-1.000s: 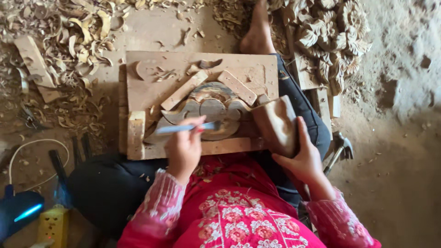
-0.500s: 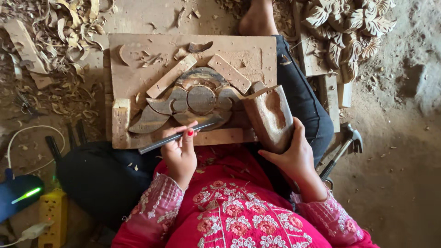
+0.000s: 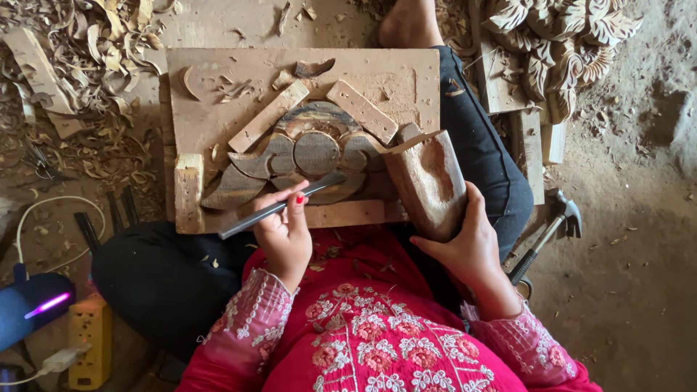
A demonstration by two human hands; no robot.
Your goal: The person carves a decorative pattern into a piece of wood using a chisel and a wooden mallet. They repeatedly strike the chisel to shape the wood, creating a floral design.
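My left hand (image 3: 284, 234) grips a slim metal chisel (image 3: 250, 219). The tool lies slanted, its tip resting on the lower edge of a dark carved wooden ornament (image 3: 316, 151). That ornament is wedged between small wooden blocks on a flat work board (image 3: 392, 76), which rests across my lap. A thick wooden mallet block (image 3: 428, 181) is in my right hand (image 3: 468, 247), which holds it upright just to the right of the ornament, at the board's lower right corner.
Wood shavings (image 3: 94, 43) cover the floor at the upper left. Finished carved pieces (image 3: 559, 36) pile up at the upper right. A claw hammer (image 3: 552, 229) lies right of my leg. Spare chisels (image 3: 109, 218), a yellow power strip (image 3: 88, 337) and a blue device (image 3: 33, 308) sit lower left.
The chisel has tipped from level to slanted, its handle end dropping toward the lower left. The mallet block has stayed beside the ornament. My view has shifted slightly.
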